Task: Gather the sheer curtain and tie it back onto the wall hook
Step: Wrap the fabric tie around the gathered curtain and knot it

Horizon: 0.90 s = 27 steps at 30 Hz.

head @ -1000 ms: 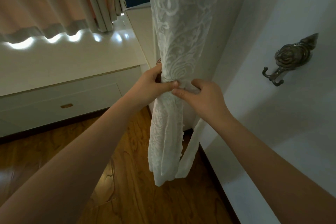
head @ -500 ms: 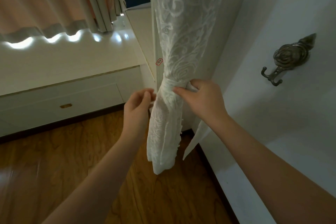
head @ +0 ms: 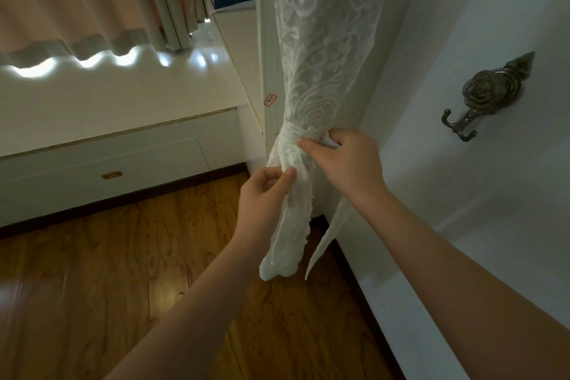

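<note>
The white sheer curtain (head: 320, 49), patterned with swirls, hangs in the middle, gathered into a bundle at waist height. A white tieback band (head: 296, 134) wraps around the gathered part. My right hand (head: 345, 160) pinches the band at the bundle's right side; a loose strip (head: 327, 241) hangs below it. My left hand (head: 265, 194) grips the lower curtain fabric just under the band, thumb and fingers closed on it. The bronze rose-shaped wall hook (head: 484, 95) is on the white wall to the right, well apart from both hands.
A white window-seat platform with a drawer (head: 117, 163) stands at the left, with peach drapes (head: 77, 0) above it. Wooden floor (head: 123, 271) lies below. A white post (head: 265, 55) with a small red label stands just behind the curtain.
My left hand moved away from the band, dropped lower and closed on the curtain fabric beneath it. My right hand stayed on the band. The gathered bundle shifted slightly right.
</note>
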Motion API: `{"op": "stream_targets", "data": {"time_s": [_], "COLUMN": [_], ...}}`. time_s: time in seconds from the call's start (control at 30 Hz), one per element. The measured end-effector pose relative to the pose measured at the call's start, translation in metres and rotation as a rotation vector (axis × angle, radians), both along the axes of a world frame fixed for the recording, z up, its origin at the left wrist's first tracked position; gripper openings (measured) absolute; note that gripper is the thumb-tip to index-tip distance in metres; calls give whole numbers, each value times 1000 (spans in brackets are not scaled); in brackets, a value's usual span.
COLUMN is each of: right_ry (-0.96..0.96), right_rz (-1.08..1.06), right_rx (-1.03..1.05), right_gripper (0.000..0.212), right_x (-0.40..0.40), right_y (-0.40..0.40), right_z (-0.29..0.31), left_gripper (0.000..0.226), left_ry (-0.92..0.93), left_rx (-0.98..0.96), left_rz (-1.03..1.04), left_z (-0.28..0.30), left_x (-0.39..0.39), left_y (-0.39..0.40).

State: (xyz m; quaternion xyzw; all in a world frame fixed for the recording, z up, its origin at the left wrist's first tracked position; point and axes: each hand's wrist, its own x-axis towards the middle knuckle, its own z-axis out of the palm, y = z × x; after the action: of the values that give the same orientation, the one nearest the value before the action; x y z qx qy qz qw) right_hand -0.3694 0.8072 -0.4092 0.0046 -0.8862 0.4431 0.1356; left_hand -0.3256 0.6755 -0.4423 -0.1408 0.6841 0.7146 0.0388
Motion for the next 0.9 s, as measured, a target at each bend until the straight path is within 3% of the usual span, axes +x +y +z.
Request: {"op": "stream_targets", "data": {"time_s": [0.1, 0.23, 0.43, 0.53, 0.67, 0.83, 0.9], "right_ry": [-16, -33, -85, -103, -72, -223, -333], "right_rz": [-6, 6, 15, 19, 73, 72, 52], "right_rx": [-11, -5, 40, 61, 38, 18, -109], "right_gripper": [55, 48, 41, 44, 44, 15, 10], "right_x": [-1, 2, 4, 7, 13, 27, 37], "right_y": [0, -3, -8, -7, -1, 19, 24], "right_z": [2, 4, 10, 9, 6, 3, 0], "left_gripper": [23, 35, 56, 57, 54, 59, 66], "left_ry": [-105, -216, -223, -240, -210, -201, -175], "left_rx": [189, 426, 513, 638, 632, 680, 706], "left_rz": [-39, -281, -324, -296, -311, -285, -300], "left_z": [1, 11, 14, 13, 2, -5, -4], "left_x": [-3, -6, -14, -14, -15, -20, -20], "left_y": [0, 6, 13, 11, 7, -1, -4]}}
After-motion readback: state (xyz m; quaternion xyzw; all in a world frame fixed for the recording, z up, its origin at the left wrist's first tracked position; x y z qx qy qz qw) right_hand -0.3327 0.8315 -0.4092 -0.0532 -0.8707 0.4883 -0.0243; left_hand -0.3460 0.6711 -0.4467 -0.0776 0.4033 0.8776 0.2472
